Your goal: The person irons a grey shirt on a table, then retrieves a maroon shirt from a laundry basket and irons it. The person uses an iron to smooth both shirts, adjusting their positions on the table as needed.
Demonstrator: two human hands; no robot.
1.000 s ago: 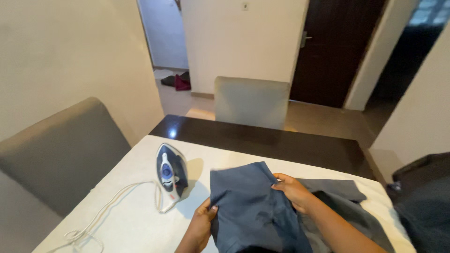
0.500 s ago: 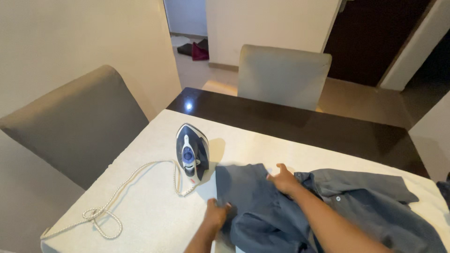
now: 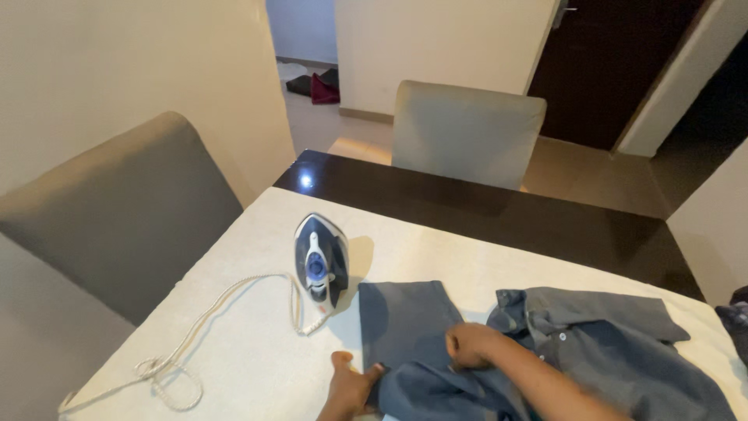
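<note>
1. Lying spread across the near right part of the tabletop (image 3: 257, 343), a dark blue-grey shirt (image 3: 592, 351) is observed, with its collar and buttons visible towards the right and one flat panel extended to the left.
2. The left hand (image 3: 351, 386) is seen at the lower left edge of the shirt, thumb raised, fingers pressed down on or tucked under the fabric edge; how far it is opened cannot be told, as the fingers are partly hidden by cloth.
3. The right hand (image 3: 470, 344) is found curled into a loose fist on top of the shirt, just right of the flat panel, with fabric apparently bunched beneath the knuckles. Whether cloth is actually pinched inside the fist cannot be told.
4. A steam iron (image 3: 320, 260), dark with a blue and white centre, is stood upright on its heel just beside the left edge of the shirt panel, not touched by either hand.
5. A pale braided cord (image 3: 210, 312) is trailed from the iron across the tabletop to the near left corner, where it is loosely looped.
6. Two grey upholstered chairs are noted: one (image 3: 125, 210) at the left side, one (image 3: 466, 132) at the far end.
</note>
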